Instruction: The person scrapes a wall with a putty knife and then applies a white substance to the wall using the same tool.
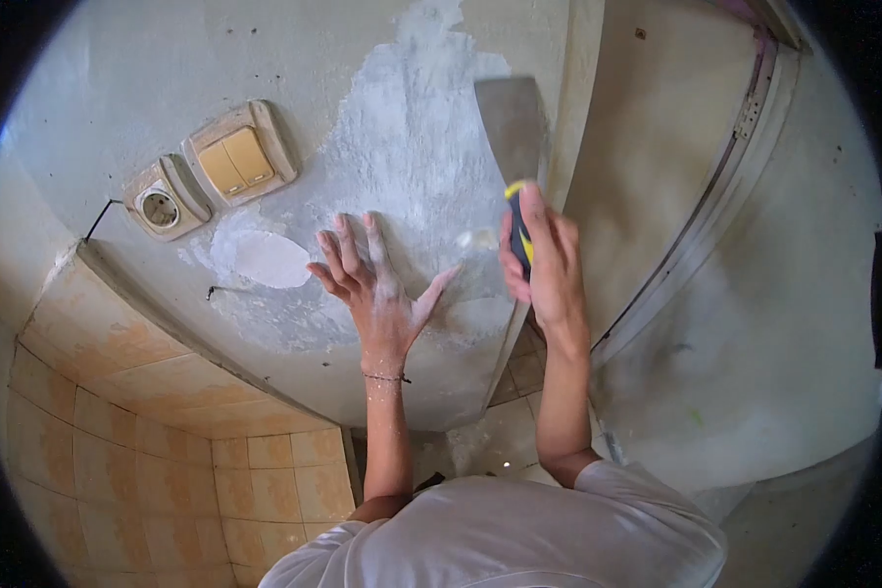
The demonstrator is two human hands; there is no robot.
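Plaster (412, 147), chalky and ragged-edged, whitens the grey wall (314, 39) from upper centre to mid-frame, near a smooth oval patch (272, 260). The left hand (374, 289), fingers spread, rests against the wall mid-frame; the right hand (549, 255) grips a broad metal scraper (513, 147), upper right of centre.

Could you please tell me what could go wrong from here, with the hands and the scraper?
The scraper in the right hand could slip and nick the left hand, spread bare on the wall nearby. White powder on that hand might get into the socket. A dark stub sticking out near the socket might scratch a passing hand.
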